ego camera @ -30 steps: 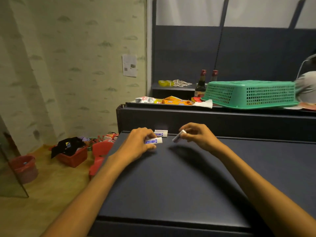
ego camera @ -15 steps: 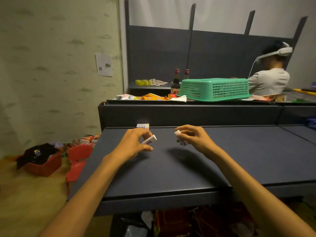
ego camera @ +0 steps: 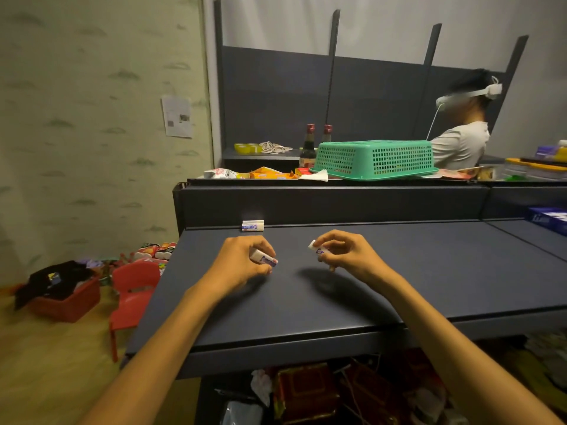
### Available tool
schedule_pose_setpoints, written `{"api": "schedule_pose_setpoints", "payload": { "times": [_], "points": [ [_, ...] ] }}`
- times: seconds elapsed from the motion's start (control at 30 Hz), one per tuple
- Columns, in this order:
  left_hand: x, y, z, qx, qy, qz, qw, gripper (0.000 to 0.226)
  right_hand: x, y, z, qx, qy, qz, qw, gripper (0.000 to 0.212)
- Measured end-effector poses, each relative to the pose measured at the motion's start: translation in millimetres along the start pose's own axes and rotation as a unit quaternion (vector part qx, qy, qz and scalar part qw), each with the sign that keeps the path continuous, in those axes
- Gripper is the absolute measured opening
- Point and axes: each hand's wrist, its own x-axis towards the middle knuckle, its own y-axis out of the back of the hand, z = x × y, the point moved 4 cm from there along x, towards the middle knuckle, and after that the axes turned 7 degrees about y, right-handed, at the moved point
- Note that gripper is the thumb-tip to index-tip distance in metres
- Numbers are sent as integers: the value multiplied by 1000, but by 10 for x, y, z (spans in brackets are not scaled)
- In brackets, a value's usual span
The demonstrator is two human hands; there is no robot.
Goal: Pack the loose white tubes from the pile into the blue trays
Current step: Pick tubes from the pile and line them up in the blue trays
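Right now we are pinching one small white plastic tube [ego camera: 264, 258] under our left hand's [ego camera: 242, 262] curled fingers and another small white tube [ego camera: 316, 246] between our right hand's [ego camera: 346, 254] fingertips, both just above the dark blue-grey shelf top [ego camera: 306, 299].

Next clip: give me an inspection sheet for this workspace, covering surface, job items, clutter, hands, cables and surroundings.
Surface: dark shelf top, mostly bare.
Job's things: one white tube in the left hand; another tube in the right hand; small white boxes stacked at the back edge. A blue tray shows at far right.
Clutter: green basket upside down, two bottles, snack packets on the upper ledge.
Hands: each has a curled grip on its tube.
Cables: a white lead hangs from another person's headset.
Surroundings: red chair, red bin on the floor; another person behind.
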Motion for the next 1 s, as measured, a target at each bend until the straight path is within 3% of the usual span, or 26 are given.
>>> {"api": "schedule_pose_setpoints", "payload": {
  "times": [0.27,0.5,0.73,1.0],
  "points": [
    [76,-151,116,12,-79,17,997,20,-83,169,120,-129,-18,9,991,34],
    [198,-609,547,0,-149,-2,989,25,-463,637,147,-226,2,27,974,28],
    [217,-1341,1306,-14,-211,-21,977,30,-1187,1520,198,-266,-29,86,960,30],
    [96,-2348,2462,-8,-258,-47,965,28,-2241,2767,88,-327,15,144,934,30]
  ]
}}
